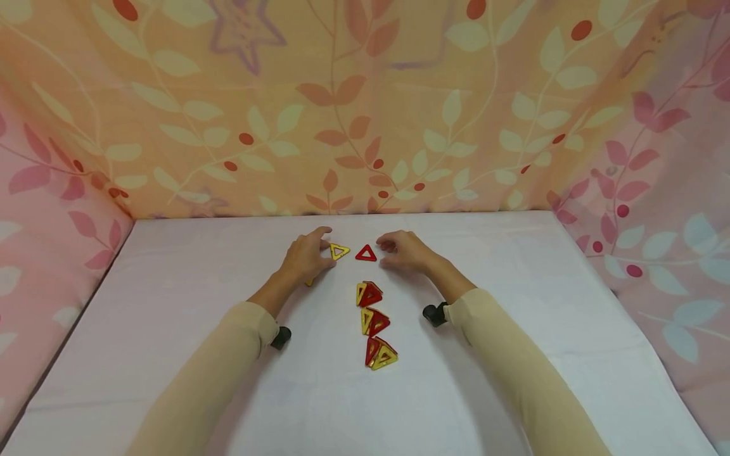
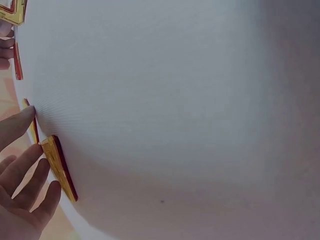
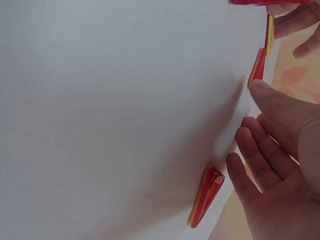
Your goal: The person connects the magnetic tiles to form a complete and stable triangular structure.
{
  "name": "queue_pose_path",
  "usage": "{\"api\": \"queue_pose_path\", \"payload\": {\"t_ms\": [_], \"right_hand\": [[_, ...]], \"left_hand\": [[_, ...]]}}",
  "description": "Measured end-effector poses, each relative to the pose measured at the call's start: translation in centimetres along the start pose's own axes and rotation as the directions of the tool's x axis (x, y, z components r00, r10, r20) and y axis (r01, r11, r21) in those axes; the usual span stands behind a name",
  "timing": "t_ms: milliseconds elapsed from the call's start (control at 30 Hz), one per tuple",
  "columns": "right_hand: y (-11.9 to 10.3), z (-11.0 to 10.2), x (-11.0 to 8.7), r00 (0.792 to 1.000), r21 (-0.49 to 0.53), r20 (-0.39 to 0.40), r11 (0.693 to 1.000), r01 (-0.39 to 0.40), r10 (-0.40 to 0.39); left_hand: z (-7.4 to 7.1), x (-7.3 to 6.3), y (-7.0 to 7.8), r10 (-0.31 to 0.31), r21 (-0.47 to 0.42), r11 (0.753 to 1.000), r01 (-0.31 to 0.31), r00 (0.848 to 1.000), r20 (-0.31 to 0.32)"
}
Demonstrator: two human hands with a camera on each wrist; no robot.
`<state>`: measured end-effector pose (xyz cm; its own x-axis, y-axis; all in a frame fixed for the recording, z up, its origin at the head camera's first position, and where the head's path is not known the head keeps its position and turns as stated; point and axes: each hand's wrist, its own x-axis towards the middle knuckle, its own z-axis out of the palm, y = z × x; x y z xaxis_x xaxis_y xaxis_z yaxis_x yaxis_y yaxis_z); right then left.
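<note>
At the far middle of the table, my left hand (image 1: 305, 256) has its thumb and a finger at two corners of a yellow triangle tile (image 1: 346, 251), a flat see-through frame. A second yellow tile (image 1: 310, 282) lies partly hidden beneath that hand; the left wrist view shows this yellow tile (image 2: 59, 172) edge-on with red under it. My right hand (image 1: 409, 252) is beside a red triangle tile (image 1: 372, 257), its fingers loosely bent and the thumb tip near one corner. Another red tile (image 3: 206, 197) lies by its little finger in the right wrist view.
Nearer to me, three clusters of overlapping red and yellow triangles form a column: a far cluster (image 1: 372, 295), a middle cluster (image 1: 377, 323) and a near cluster (image 1: 384, 358). They rest on a white-covered table (image 1: 171, 354). A patterned curtain (image 1: 342, 145) stands along the back edge.
</note>
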<state>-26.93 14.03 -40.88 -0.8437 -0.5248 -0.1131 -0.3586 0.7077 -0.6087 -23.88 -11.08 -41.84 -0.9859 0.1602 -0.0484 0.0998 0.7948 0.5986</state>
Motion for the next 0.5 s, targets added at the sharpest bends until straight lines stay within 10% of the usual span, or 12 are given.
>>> {"api": "queue_pose_path", "payload": {"t_ms": [500], "right_hand": [[-0.72, 0.99, 0.57, 0.999, -0.175, -0.047, 0.984, -0.007, -0.001]], "left_hand": [[0.28, 0.15, 0.32, -0.013, 0.001, 1.000, 0.013, 1.000, 0.015]]}}
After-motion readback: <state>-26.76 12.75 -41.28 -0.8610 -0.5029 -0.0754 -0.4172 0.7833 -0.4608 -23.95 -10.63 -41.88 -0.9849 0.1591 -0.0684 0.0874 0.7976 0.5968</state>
